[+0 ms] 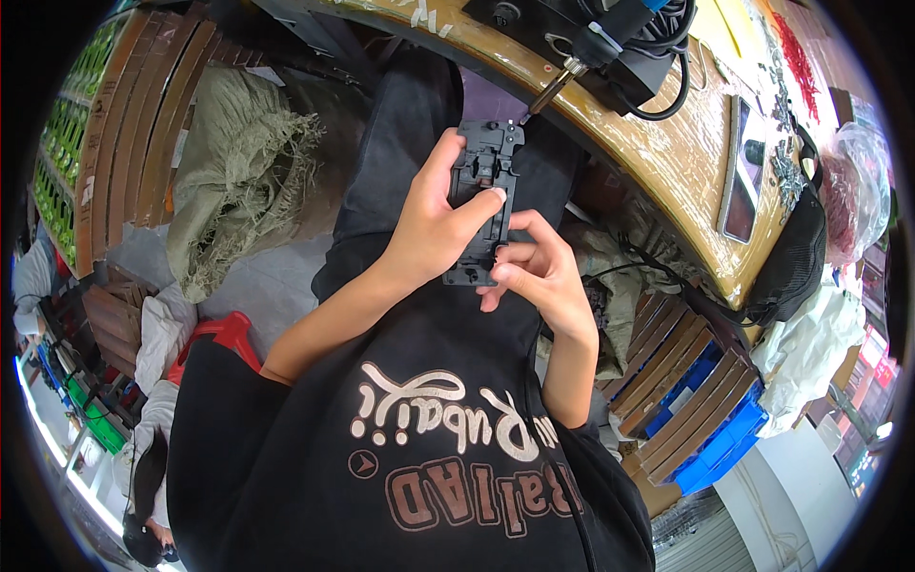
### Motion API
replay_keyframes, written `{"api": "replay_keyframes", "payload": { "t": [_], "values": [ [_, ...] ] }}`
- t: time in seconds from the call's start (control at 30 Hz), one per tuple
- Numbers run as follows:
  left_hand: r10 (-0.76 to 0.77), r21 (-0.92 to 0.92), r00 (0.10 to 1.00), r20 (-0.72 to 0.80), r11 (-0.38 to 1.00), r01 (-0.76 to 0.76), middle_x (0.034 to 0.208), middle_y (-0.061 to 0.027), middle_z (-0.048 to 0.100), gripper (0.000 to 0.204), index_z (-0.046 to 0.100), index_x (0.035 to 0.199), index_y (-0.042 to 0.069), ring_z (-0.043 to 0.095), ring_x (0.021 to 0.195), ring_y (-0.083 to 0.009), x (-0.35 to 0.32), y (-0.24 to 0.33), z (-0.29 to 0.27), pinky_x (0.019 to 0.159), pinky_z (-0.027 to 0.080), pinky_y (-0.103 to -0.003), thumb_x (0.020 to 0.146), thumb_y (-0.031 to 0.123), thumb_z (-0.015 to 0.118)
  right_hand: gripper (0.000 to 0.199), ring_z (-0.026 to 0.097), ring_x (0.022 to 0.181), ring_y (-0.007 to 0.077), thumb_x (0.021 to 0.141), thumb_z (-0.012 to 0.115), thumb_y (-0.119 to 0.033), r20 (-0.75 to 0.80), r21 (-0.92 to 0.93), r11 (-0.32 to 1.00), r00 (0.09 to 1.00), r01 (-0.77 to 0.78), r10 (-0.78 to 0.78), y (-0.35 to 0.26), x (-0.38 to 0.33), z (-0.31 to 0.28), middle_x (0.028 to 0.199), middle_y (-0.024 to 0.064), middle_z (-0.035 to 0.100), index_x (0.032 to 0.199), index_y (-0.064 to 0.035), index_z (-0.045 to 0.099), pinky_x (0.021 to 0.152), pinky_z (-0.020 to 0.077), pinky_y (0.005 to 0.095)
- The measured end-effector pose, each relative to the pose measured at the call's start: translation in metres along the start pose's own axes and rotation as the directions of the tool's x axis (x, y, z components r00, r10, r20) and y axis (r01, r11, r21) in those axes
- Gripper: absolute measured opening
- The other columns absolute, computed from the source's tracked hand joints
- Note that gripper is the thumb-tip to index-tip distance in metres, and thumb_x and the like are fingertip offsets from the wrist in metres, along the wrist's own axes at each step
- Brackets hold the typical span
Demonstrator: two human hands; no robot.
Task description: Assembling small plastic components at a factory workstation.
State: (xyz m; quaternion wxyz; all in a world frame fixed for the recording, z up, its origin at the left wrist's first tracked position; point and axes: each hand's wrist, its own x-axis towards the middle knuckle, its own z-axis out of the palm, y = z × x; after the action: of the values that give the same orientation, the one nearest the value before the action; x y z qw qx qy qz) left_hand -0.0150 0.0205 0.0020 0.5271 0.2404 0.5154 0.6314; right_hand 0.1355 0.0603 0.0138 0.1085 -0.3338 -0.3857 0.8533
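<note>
A long black plastic housing [486, 157], moulded with ribs, slots and small posts, is held lengthwise above my lap. My left hand [429, 224] grips it from the left side, thumb pressed on the inside face and the other fingers mostly hidden behind. At the lower right edge of the housing, my right hand [548, 276] is closed, thumb and fingers pinching around that edge. Whether a small part sits between those fingertips cannot be seen. Just beyond the top end of the housing points a soldering-iron-like tool [572, 74] with a brown tip.
The wooden workbench [658, 157] curves along the upper right, carrying a phone [741, 172], loose screws [787, 176] and black cables [679, 57]. A woven sack [229, 162] stands left by stacked brown trays [152, 114]. More trays and a blue crate [720, 439] stand right.
</note>
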Motion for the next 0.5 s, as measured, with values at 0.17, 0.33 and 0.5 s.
{"api": "replay_keyframes", "payload": {
  "t": [0.17, 0.33, 0.5],
  "values": [
    [0.019, 0.036, 1.000, 0.002, 0.999, -0.020, 0.082, -0.0014, 0.050, 0.024, 0.043, 0.096, 0.003, 0.046, 0.074, -0.0059, 0.0011, 0.0028, 0.0000, 0.066, 0.040, -0.022, 0.074, 0.000, 0.052, 0.030, 0.058, 0.055, 0.0161, 0.077, 0.060, 0.001, -0.048, 0.014, 1.000, 0.999, 0.006, -0.005, -0.0014, 0.0019, 0.0049, 0.066, 0.0094, 0.057, 0.099, 0.0000, 0.038, 0.058, 0.0499, 0.0269],
    [0.031, 0.056, 1.000, 0.001, 0.998, -0.031, 0.082, -0.0015, 0.049, 0.025, 0.043, 0.097, 0.003, 0.046, 0.074, -0.0059, 0.0017, 0.0054, 0.0028, 0.067, 0.040, -0.022, 0.074, 0.000, 0.051, 0.030, 0.058, 0.055, 0.0156, 0.077, 0.060, 0.000, -0.053, 0.011, 1.000, 0.998, 0.019, -0.018, -0.0027, 0.0013, 0.0049, 0.065, 0.0091, 0.057, 0.098, 0.0001, 0.039, 0.057, 0.0496, 0.0265],
    [-0.007, 0.025, 1.000, 0.018, 1.000, 0.007, 0.083, -0.0015, 0.049, 0.025, 0.042, 0.097, 0.003, 0.045, 0.075, -0.0059, 0.0024, 0.0079, 0.0046, 0.067, 0.040, -0.022, 0.074, -0.001, 0.051, 0.030, 0.059, 0.055, 0.0159, 0.077, 0.060, 0.000, -0.049, 0.026, 0.999, 0.998, 0.028, -0.026, -0.0030, 0.0009, 0.0034, 0.066, 0.0098, 0.058, 0.099, 0.0002, 0.039, 0.053, 0.0479, 0.0254]
  ]
}}
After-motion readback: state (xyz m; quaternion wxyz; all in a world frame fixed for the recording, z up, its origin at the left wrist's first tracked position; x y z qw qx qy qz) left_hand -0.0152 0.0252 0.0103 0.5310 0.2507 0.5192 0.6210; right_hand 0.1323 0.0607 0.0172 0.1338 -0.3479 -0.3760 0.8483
